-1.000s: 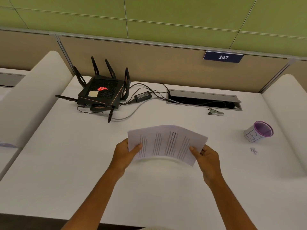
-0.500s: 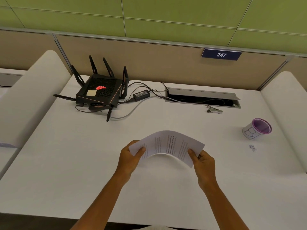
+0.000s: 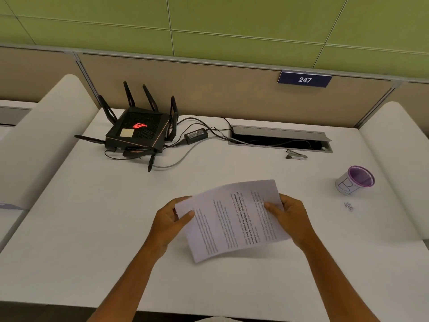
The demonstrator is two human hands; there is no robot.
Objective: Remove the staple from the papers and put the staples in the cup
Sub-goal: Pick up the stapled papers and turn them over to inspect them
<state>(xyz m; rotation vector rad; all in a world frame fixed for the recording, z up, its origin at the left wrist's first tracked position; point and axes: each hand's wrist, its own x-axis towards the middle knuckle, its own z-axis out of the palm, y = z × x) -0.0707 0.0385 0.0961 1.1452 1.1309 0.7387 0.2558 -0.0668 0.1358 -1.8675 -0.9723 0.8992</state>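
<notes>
Printed white papers (image 3: 232,219) are held above the white desk (image 3: 92,228), tilted with the text running sideways. My left hand (image 3: 170,223) grips their left edge and my right hand (image 3: 290,217) grips the right edge, thumbs on top. I cannot make out a staple in the papers. A white cup (image 3: 355,180) with a purple rim and inside stands at the right. A few small loose staples (image 3: 349,206) lie on the desk just in front of it. A metal staple remover (image 3: 296,155) rests by the cable slot.
A black router (image 3: 139,131) with antennas, its power adapter (image 3: 196,135) and cables sit at the back left. An open cable slot (image 3: 278,138) runs along the back. Raised white side dividers (image 3: 41,135) flank the desk.
The papers went from bowed upward between my hands to flatter and rotated, with the near corner dropped toward me. Both hands stayed on the edges.
</notes>
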